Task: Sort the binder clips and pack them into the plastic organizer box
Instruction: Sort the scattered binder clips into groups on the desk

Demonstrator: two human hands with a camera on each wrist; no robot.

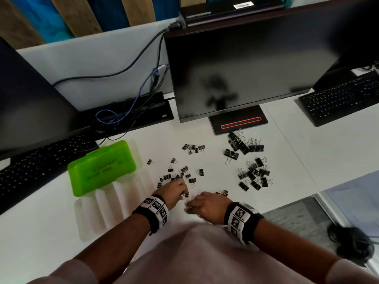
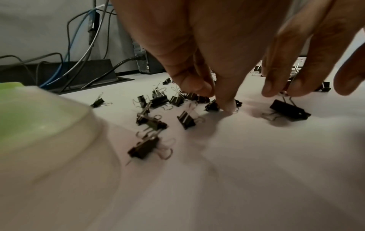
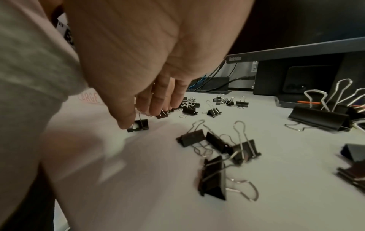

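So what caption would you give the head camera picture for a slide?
Both hands, left hand and right hand, picking among small binder clips beside the green-lidded organizer box.

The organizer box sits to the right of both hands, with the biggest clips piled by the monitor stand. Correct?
Not quite. In the head view the organizer box sits to the left of both hands, not the right. The biggest clips do lie by the monitor stand.

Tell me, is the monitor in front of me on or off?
Off: the monitor screen is dark, showing only faint reflections.
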